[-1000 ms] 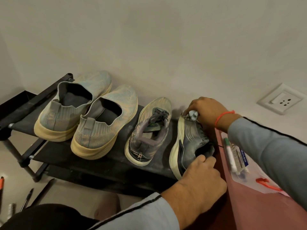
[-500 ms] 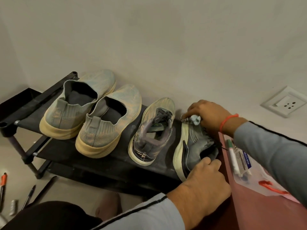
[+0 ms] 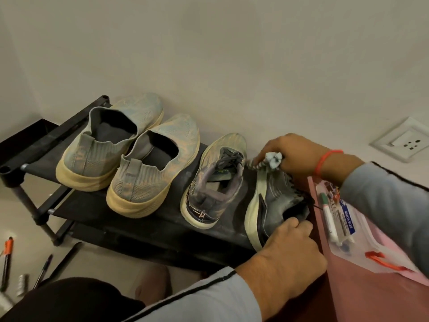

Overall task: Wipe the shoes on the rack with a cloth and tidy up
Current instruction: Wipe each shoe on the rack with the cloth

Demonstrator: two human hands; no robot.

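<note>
You are tipping the grey laced sneaker (image 3: 276, 201) onto its side at the black rack's (image 3: 148, 226) right end; your left hand (image 3: 287, 254) is gripping its heel, your right hand (image 3: 294, 154) is pinching a pale crumpled cloth (image 3: 272, 159) against its toe

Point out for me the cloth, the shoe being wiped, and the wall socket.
cloth (image 3: 273, 159), head view, on the pale bunched part showing beside the right hand's fingers.
shoe being wiped (image 3: 277, 192), head view, on its grey upper.
wall socket (image 3: 405, 142), head view, on the white faceplate's middle.
</note>
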